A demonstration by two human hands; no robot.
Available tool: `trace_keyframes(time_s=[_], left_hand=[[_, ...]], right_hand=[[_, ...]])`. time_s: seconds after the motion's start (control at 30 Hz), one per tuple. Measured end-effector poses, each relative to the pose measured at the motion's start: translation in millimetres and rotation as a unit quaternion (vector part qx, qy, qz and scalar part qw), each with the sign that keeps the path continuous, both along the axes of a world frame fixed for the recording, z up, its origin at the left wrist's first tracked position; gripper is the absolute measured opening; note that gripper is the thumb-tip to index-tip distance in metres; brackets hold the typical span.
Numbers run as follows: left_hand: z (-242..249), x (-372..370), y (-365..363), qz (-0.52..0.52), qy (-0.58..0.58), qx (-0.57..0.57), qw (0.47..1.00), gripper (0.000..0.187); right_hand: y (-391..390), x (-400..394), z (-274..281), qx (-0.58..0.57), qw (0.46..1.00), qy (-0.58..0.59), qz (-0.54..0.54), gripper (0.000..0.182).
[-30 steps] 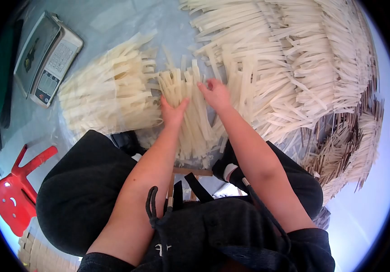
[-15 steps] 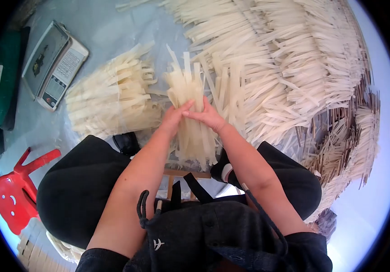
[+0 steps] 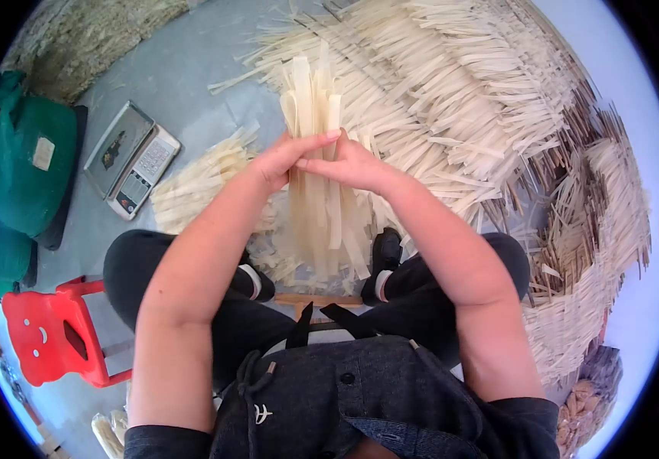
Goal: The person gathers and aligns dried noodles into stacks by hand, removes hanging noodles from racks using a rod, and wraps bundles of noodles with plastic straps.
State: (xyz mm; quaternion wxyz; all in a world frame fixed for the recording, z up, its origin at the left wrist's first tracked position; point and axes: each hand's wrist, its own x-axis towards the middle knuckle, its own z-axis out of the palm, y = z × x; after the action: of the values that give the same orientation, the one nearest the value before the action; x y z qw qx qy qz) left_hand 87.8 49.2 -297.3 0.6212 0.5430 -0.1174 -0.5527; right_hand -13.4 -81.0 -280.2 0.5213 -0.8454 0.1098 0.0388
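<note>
Head view: the left hand [image 3: 277, 161] and right hand [image 3: 354, 164] together encircle the strip bundle [image 3: 313, 206]. Right of the scale [image 3: 152, 159], its long axis runs away from the body, through their grip.

A bundle [image 3: 313, 200] of flat, pale cream strips is clasped near its middle by the left hand [image 3: 277, 161] and right hand [image 3: 357, 164], upper ends uneven, lower ends splayed.
</note>
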Motion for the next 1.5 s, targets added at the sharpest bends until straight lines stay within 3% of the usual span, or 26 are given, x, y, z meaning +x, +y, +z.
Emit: trace_keyframes(time_s=[0.1, 0.13, 0.2, 0.27, 0.43, 0.53, 0.6, 0.63, 0.7, 0.83, 0.93, 1.0, 1.07, 1.1, 1.17, 1.2, 1.27, 1.4, 1.5], left_hand=[[34, -13, 15, -0.001, -0.032, -0.021, 0.999, 0.063], [42, -18, 20, 0.019, 0.012, -0.014, 1.0, 0.063], [45, -28, 28, 0.04, 0.057, -0.006, 0.998, 0.062], [38, -39, 34, 0.086, 0.14, -0.074, 0.984, 0.056], [27, -64, 30, 0.094, 0.141, -0.114, 0.979, 0.045], [33, -67, 22, 0.096, 0.149, -0.114, 0.977, 0.045], [30, -63, 18, 0.096, 0.16, -0.114, 0.976, 0.044], [23, -55, 17, 0.059, 0.167, -0.128, 0.976, 0.047], [8, -47, 11, 0.022, 0.17, -0.144, 0.975, 0.049], [-7, -50, 0, 0.046, 0.242, -0.154, 0.957, 0.045], [-19, -50, 1, 0.019, 0.289, -0.173, 0.941, 0.049], [-22, -49, 2, -0.014, 0.289, -0.188, 0.939, 0.054], [-18, -51, 1, -0.027, 0.306, -0.207, 0.929, 0.055], [-15, -53, 0, -0.031, 0.307, -0.208, 0.928, 0.055], [-6, -56, -2, -0.041, 0.293, -0.198, 0.935, 0.055], [-5, -57, -3, -0.042, 0.293, -0.199, 0.934, 0.055], [-3, -59, -7, -0.085, 0.334, -0.253, 0.904, 0.057], [-4, -58, -7, -0.099, 0.304, -0.257, 0.912, 0.061], [-7, -57, -3, -0.055, 0.319, -0.216, 0.921, 0.053]], right_hand=[[9, -18, 44, -0.058, 0.996, 0.065, -0.017, 0.1], [13, -22, 50, -0.057, 0.996, 0.061, -0.015, 0.1], [22, -31, 55, -0.003, 0.998, 0.043, -0.052, 0.095], [28, -42, 58, 0.037, 0.998, 0.017, -0.051, 0.092], [30, -63, 43, 0.105, 0.991, -0.035, -0.079, 0.086], [35, -62, 30, 0.056, 0.984, -0.099, -0.134, 0.093], [36, -59, 21, -0.049, 0.985, -0.067, -0.153, 0.103], [34, -59, 27, -0.05, 0.984, -0.067, -0.155, 0.103], [28, -59, 45, -0.21, 0.973, 0.046, -0.084, 0.111], [15, -60, 57, -0.188, 0.975, 0.018, -0.114, 0.108], [-8, -63, 77, -0.207, 0.971, 0.082, -0.088, 0.099], [-39, -57, 75, -0.103, 0.97, 0.069, -0.211, 0.076], [-83, -45, 41, -0.202, 0.916, -0.148, -0.312, 0.069], [-88, -39, 37, -0.205, 0.915, -0.148, -0.315, 0.069], [-90, -27, 32, 0.055, 0.898, -0.113, -0.422, 0.058], [-91, -26, 30, 0.054, 0.897, -0.114, -0.423, 0.058], [-94, -24, 26, 0.226, 0.926, -0.062, -0.297, 0.048], [-74, -25, 28, 0.163, 0.94, -0.053, -0.294, 0.042], [-79, -23, 31, 0.138, 0.929, -0.084, -0.334, 0.036]])
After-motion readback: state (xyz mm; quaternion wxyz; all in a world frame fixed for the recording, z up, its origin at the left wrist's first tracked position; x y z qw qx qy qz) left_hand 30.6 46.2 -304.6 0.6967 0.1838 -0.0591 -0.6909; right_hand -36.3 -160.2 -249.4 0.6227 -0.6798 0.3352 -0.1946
